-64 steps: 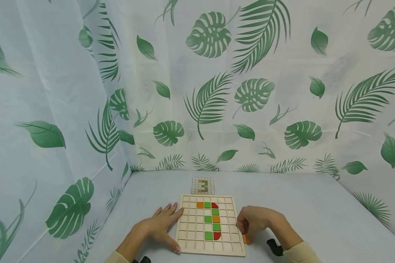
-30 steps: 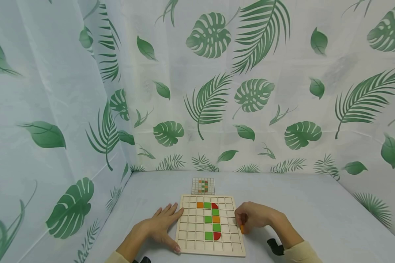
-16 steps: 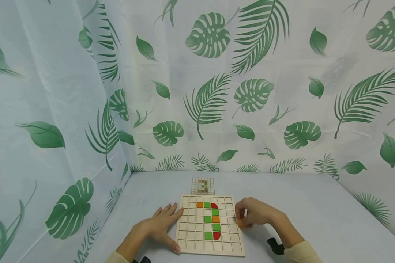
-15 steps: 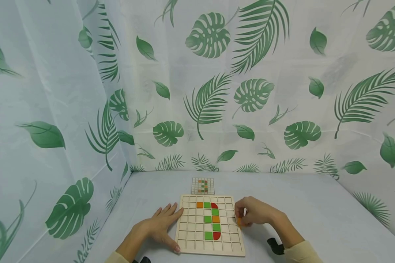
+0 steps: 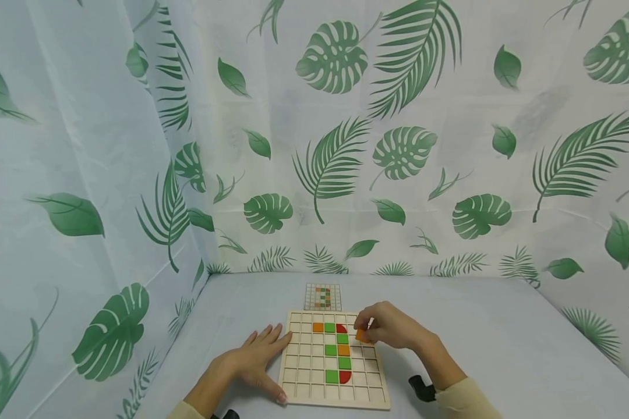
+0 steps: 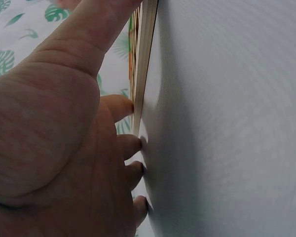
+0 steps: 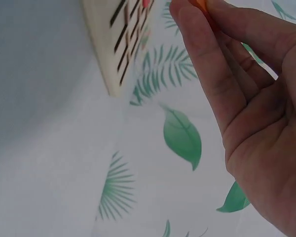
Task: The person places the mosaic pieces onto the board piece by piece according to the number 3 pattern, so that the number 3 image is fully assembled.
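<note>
My right hand [image 5: 390, 326] pinches an orange square tile [image 5: 363, 336] between thumb and fingers, over the upper right of a wooden grid board [image 5: 299, 378]. The right wrist view shows the same orange tile [image 7: 201, 6] at the fingertips, raised off the table. With fingers spread, my left hand [image 5: 259, 358] rests along the board's left edge, thumb at the near corner. On the board lie several green tiles [image 5: 332, 376], two orange ones and two red rounded tiles [image 5: 345, 377], forming a bent column.
Behind the board lies a small pattern card [image 5: 322, 297] printed with a grid and coloured squares. Leaf-print curtains [image 5: 398, 174] hang at the back and left of the pale table [image 5: 477, 326].
My right hand has picked the orange tile up from beside the board's right edge and carried it left and away from me over the board. The left hand stays put.
</note>
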Demonstrator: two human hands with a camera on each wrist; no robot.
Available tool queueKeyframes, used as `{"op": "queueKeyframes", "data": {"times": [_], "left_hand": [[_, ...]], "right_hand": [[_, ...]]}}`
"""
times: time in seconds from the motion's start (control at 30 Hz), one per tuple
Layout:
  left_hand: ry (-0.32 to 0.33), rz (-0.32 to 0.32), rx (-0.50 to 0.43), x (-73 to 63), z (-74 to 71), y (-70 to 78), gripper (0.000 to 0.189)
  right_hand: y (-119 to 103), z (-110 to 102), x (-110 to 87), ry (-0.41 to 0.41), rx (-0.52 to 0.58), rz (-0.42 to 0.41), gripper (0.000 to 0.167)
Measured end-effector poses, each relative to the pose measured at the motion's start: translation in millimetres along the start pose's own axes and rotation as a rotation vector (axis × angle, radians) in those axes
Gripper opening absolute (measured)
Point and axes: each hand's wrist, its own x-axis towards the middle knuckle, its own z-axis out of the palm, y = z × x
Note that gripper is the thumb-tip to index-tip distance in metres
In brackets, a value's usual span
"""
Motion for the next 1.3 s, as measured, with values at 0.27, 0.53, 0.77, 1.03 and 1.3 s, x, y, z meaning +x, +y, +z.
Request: {"op": "queueKeyframes", "data": {"times": [0.27, 0.53, 0.77, 1.03, 1.3], "left_hand": [[-0.003, -0.006, -0.001, 0.5, -0.4, 0.2, 0.131], [-0.011, -0.019, -0.007, 0.1, -1.6, 0.6, 0.131], [-0.006, -0.008, -0.002, -1.4, -2.2, 1.6, 0.130], [-0.008, -0.010, 0.004, -0.5, -2.3, 1.7, 0.129], [-0.008, -0.005, -0.003, -0.7, -2.0, 1.4, 0.130]], "right_hand": [[-11, 6, 16.9, 0.031, 0.016, -0.090, 0.017], [-27, 14, 32.9, 0.050, 0.064, -0.104, 0.017], [-36, 26, 40.2, 0.033, 0.062, -0.117, 0.017], [-38, 35, 42.2, 0.014, 0.056, -0.112, 0.017], [-38, 41, 41.8, 0.010, 0.030, -0.139, 0.016]]}}
